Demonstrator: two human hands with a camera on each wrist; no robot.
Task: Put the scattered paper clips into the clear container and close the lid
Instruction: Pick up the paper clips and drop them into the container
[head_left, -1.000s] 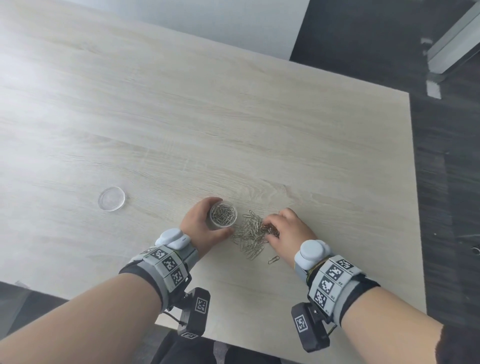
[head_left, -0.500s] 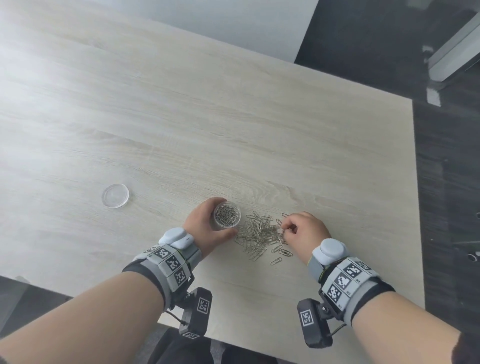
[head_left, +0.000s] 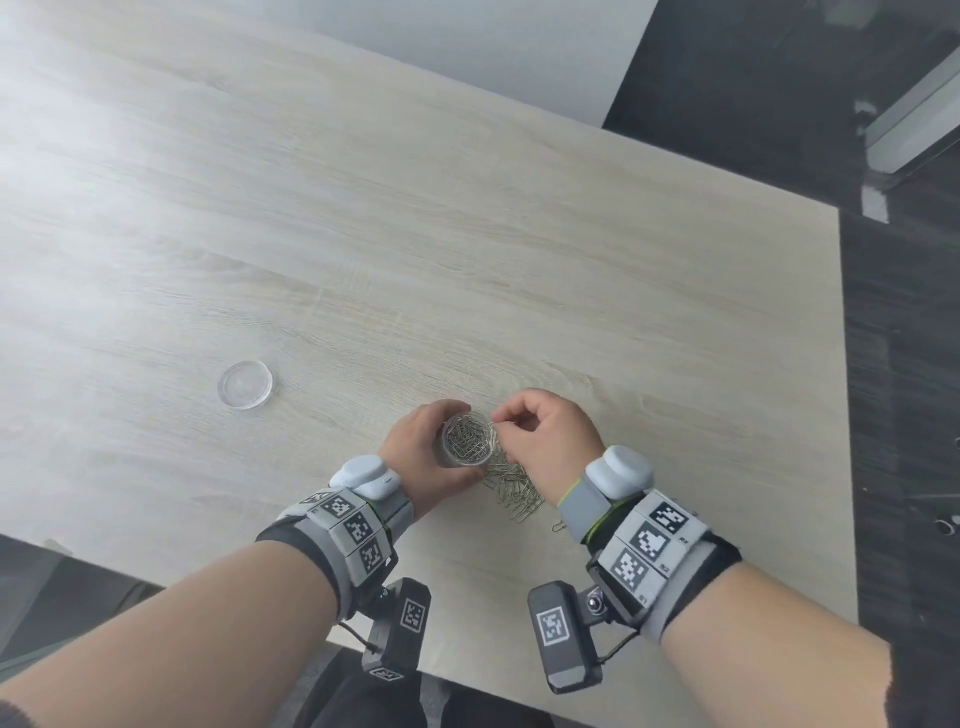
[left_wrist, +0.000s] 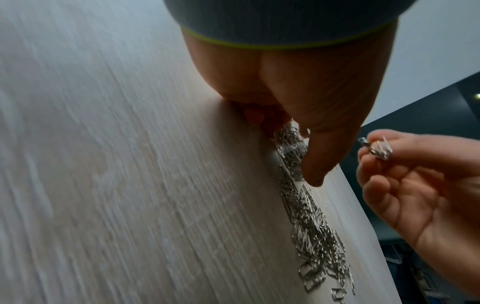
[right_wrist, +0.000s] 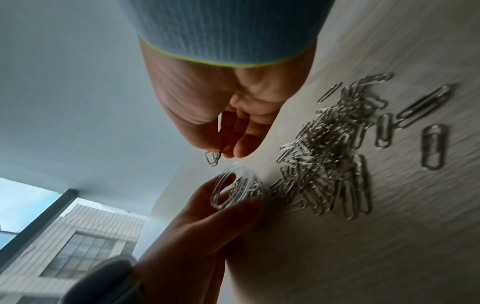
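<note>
Loose paper clips: a heap of silver clips lies on the wooden table close to its near edge, between the two wrists, with a few single clips strewn beside it; the heap reaches right up to the container's foot.
Left hand: curled round the clear container, thumb on one side and fingers on the other, steadying it upright on the table just beyond the heap.
Clear container: a small round open tub, already holding many clips; its mouth is uncovered.
Right hand: raised off the table just beside the container, thumb and fingertips pinched on a small bunch of clips that hangs right at the rim of the mouth; the other fingers are loosely bent.
Lid: a clear round disc lying flat on the table, well apart from the container, out toward the left edge and a little farther off than the hands.
</note>
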